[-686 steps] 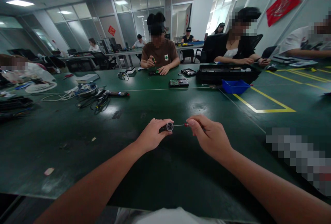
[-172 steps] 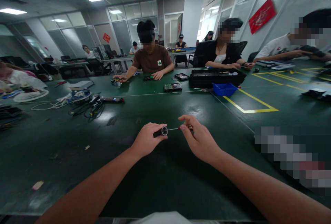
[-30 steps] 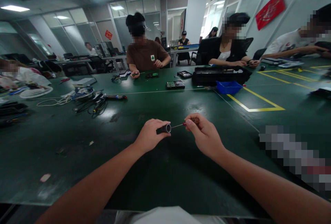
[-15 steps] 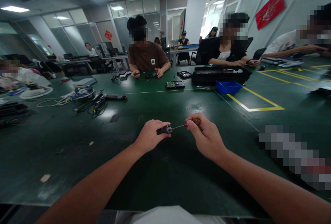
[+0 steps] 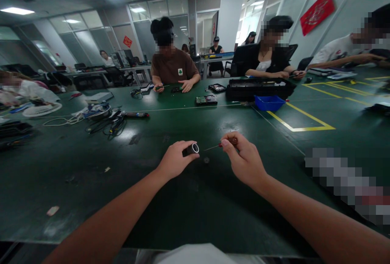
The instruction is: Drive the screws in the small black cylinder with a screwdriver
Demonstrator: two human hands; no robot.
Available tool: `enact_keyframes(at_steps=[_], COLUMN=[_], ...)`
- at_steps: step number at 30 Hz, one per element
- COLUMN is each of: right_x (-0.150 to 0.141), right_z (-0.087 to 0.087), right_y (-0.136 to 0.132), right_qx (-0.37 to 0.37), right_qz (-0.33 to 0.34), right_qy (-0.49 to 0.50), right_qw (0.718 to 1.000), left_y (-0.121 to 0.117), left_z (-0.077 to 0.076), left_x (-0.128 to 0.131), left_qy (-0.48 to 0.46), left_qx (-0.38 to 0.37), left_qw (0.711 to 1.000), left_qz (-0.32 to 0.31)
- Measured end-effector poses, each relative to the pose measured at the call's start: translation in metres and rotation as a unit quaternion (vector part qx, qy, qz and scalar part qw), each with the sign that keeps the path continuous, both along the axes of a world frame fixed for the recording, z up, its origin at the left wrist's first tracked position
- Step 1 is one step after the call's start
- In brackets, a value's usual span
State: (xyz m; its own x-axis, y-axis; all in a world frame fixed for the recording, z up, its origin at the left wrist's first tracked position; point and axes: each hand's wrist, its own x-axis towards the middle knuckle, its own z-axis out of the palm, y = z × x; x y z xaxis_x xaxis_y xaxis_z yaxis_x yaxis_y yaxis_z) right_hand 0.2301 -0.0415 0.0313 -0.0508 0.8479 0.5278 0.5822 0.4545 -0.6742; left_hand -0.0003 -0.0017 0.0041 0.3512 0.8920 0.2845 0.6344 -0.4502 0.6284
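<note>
A dark cylindrical tube (image 5: pixel 190 150) is gripped between the thumb and fingers of my left hand (image 5: pixel 174 161). Its round end, with a bright rim and a hollow, dark middle, faces right. My right hand (image 5: pixel 243 158) is closed around the reddish-brown handle of a screwdriver (image 5: pixel 215 147). The thin shaft points left, its tip a short gap from the tube's end. Below that gap shows a small, blurred round piece (image 5: pixel 206 160); whether it lies on the table or is in the air I cannot tell.
Across the green table (image 5: pixel 170 223) a person handles a small device. A hard drive (image 5: pixel 206 100), a blue bin (image 5: pixel 269 102) and a long black tray (image 5: pixel 258 88) lie ahead. Tangled cables (image 5: pixel 111 122) are at the left; a blurred-out object (image 5: pixel 347 182) is at the right.
The screwdriver tip has come away from the tube's end. A small round piece now shows below, and the tube's end looks hollow. My left hand has shifted slightly left.
</note>
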Motion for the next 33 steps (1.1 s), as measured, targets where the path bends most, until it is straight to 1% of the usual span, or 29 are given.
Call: enact_keyframes(at_steps=[3, 6, 8, 11, 13, 15, 18, 20, 23, 25, 28, 30, 33], right_x=[0.0, 0.001, 0.001, 0.002, 0.002, 0.002, 0.002, 0.003, 0.003, 0.004, 0.004, 0.004, 0.004], right_z=[0.001, 0.002, 0.002, 0.003, 0.003, 0.003, 0.002, 0.002, 0.002, 0.003, 0.003, 0.003, 0.004], right_y=[0.0, -0.001, -0.001, -0.001, -0.001, -0.001, 0.0, 0.0, 0.0, 0.0, 0.0, 0.0, 0.0], right_qx=[-0.001, -0.003, -0.002, 0.001, 0.002, 0.003, 0.007, 0.012, 0.019, 0.02, 0.023, 0.025, 0.026], right_qz=[-0.003, -0.005, -0.007, -0.007, -0.008, -0.007, -0.002, -0.002, -0.006, -0.006, -0.007, -0.009, -0.01], right_qy=[-0.001, 0.007, 0.016, 0.026, 0.029, 0.032, 0.039, 0.041, 0.04, 0.039, 0.035, 0.032, 0.031], right_qw=[1.0, 1.0, 1.0, 1.0, 1.0, 0.999, 0.999, 0.999, 0.999, 0.999, 0.999, 0.999, 0.999], left_y=[0.002, 0.004, 0.006, 0.006, 0.005, 0.003, 0.0, 0.0, 0.004, 0.007, 0.011, 0.011, 0.009], left_z=[-0.002, -0.005, -0.006, -0.004, -0.001, 0.004, 0.014, 0.02, 0.026, 0.027, 0.023, 0.019, 0.013], left_x=[0.0, 0.001, 0.001, 0.002, 0.003, 0.005, 0.01, 0.014, 0.02, 0.023, 0.031, 0.038, 0.048], left_qy=[-0.069, -0.158, -0.218, -0.297, -0.31, -0.275, -0.192, -0.154, -0.106, -0.045, 0.079, 0.148, 0.215], left_qx=[-0.03, -0.079, -0.119, -0.182, -0.213, -0.227, -0.233, -0.244, -0.259, -0.234, -0.167, -0.137, -0.11], left_qw=[0.997, 0.984, 0.969, 0.937, 0.927, 0.934, 0.953, 0.957, 0.96, 0.971, 0.982, 0.979, 0.97], left_qz=[0.01, 0.009, 0.007, 0.0, -0.006, -0.012, -0.007, -0.006, -0.022, -0.031, -0.04, -0.039, -0.041])
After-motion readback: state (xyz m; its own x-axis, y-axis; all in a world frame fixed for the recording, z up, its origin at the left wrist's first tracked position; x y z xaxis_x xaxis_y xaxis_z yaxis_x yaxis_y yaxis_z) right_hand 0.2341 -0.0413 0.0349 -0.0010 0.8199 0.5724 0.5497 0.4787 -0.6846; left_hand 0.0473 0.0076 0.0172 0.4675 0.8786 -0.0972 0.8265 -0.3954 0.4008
